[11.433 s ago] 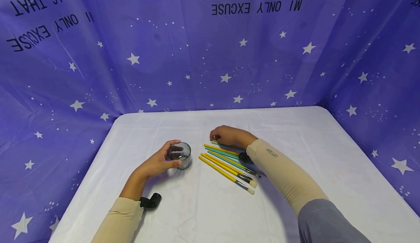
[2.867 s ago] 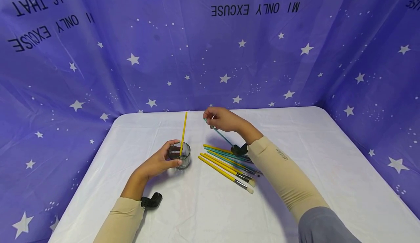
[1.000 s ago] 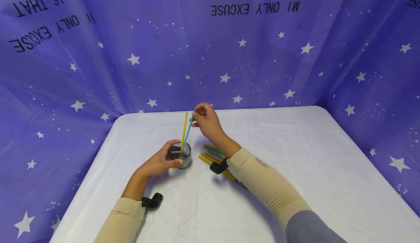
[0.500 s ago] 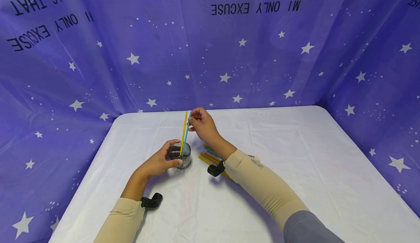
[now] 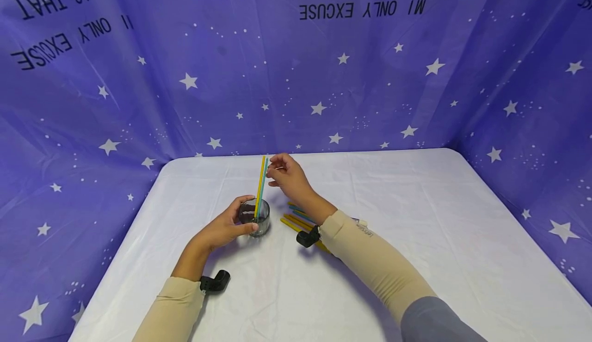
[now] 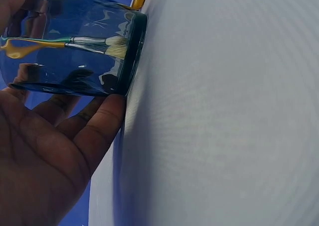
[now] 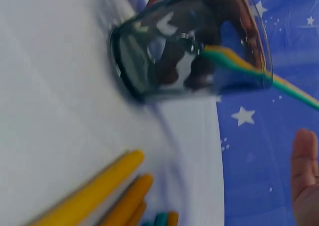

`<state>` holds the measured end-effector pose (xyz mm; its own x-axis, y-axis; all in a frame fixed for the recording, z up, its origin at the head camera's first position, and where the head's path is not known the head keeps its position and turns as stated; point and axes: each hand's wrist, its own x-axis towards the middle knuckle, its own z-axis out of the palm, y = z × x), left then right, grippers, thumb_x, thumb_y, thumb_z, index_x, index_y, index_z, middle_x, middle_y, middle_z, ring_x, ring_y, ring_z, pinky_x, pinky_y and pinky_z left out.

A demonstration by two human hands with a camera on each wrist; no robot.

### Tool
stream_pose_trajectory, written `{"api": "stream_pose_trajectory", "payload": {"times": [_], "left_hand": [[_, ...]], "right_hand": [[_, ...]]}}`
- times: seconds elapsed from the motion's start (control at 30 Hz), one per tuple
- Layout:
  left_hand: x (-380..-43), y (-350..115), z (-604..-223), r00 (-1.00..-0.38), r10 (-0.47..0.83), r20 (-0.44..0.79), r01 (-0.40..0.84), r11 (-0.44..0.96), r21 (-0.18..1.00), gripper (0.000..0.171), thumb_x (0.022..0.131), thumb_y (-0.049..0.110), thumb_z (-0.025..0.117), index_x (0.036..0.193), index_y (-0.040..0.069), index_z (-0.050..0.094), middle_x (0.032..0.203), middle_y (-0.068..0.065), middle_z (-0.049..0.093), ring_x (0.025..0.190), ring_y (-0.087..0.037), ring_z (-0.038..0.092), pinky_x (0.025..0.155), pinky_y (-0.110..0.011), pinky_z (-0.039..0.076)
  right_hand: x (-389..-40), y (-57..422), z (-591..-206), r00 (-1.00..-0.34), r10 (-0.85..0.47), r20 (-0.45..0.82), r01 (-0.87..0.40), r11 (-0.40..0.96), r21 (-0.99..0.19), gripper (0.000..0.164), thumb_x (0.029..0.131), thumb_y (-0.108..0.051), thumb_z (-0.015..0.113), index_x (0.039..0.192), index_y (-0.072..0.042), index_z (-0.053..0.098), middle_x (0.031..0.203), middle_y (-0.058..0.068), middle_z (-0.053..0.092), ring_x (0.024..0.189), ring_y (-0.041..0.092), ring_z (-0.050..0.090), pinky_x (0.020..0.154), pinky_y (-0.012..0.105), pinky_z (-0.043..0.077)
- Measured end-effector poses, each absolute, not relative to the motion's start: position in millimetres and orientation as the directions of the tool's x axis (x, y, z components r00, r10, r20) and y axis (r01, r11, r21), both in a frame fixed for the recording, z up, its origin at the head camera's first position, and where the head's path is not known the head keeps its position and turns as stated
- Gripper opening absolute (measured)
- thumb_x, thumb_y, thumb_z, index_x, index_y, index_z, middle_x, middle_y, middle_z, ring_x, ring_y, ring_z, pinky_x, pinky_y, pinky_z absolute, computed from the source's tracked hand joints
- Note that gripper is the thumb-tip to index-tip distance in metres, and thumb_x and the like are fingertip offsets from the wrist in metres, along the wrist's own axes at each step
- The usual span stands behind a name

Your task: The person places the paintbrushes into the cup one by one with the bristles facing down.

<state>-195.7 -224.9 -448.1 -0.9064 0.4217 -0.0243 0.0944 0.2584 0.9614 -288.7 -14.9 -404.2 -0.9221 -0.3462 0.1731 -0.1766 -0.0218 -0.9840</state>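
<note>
In the head view, my left hand [image 5: 226, 228] holds a clear drinking glass [image 5: 262, 227] upright on the table, thumb and fingers round its side. A yellow paintbrush [image 5: 260, 180] and a teal paintbrush [image 5: 264, 180] stand in the glass, leaning side by side. Through the glass wall [image 6: 94, 74], the left wrist view shows their pale bristles [image 6: 116, 47] down at the bottom. My right hand [image 5: 292, 182] is just right of the teal handle's upper end, fingers parted and loosely bent, seemingly holding nothing. Only part of that hand [image 7: 305, 171] appears in the right wrist view.
More yellow and teal paintbrushes [image 5: 292, 223] lie on the white tabletop [image 5: 259, 301] right of the glass, partly hidden under the right forearm and its black wrist camera [image 5: 307, 236]. A purple star-patterned curtain [image 5: 296, 85] surrounds the table's back and sides.
My right hand carried the teal paintbrush from the table pile into the glass beside the yellow one, lowered it and let go. My left hand has kept its hold on the glass.
</note>
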Motion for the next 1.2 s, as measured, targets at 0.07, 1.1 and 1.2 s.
{"api": "stream_pose_trajectory", "payload": {"times": [0.07, 1.1, 1.2], "left_hand": [[-196, -225, -448, -0.908, 0.418, -0.027, 0.093, 0.263, 0.960, 0.077, 0.091, 0.013, 0.073, 0.151, 0.008, 0.026, 0.136, -0.024, 0.053, 0.124, -0.037, 0.051, 0.104, -0.048, 0.033], [-195, -226, -449, -0.903, 0.429, -0.025, 0.110, 0.287, 0.952, 0.078, 0.092, 0.015, 0.072, 0.152, 0.007, 0.023, 0.136, -0.024, 0.053, 0.124, -0.038, 0.051, 0.103, -0.051, 0.033], [-196, -225, -449, -0.903, 0.429, -0.025, 0.110, 0.285, 0.952, 0.078, 0.092, 0.015, 0.072, 0.152, 0.007, 0.023, 0.136, -0.024, 0.053, 0.124, -0.038, 0.052, 0.103, -0.050, 0.034]], "right_hand": [[-292, -10, -407, -0.919, -0.364, 0.151, -0.175, 0.033, -0.984, 0.024, 0.099, -0.006, 0.058, 0.122, 0.001, 0.053, 0.105, 0.011, 0.059, 0.091, 0.021, 0.064, 0.075, 0.035, 0.057], [-312, 45, -424, -0.714, -0.624, -0.319, -0.310, 0.690, -0.655, 0.022, 0.095, -0.011, 0.065, 0.117, -0.012, 0.065, 0.111, 0.004, 0.061, 0.100, 0.020, 0.054, 0.094, 0.037, 0.044], [-313, 44, -424, -0.702, -0.629, -0.333, -0.320, 0.697, -0.642, 0.019, 0.096, -0.010, 0.063, 0.115, -0.012, 0.066, 0.107, 0.003, 0.061, 0.096, 0.020, 0.053, 0.090, 0.036, 0.044]]}}
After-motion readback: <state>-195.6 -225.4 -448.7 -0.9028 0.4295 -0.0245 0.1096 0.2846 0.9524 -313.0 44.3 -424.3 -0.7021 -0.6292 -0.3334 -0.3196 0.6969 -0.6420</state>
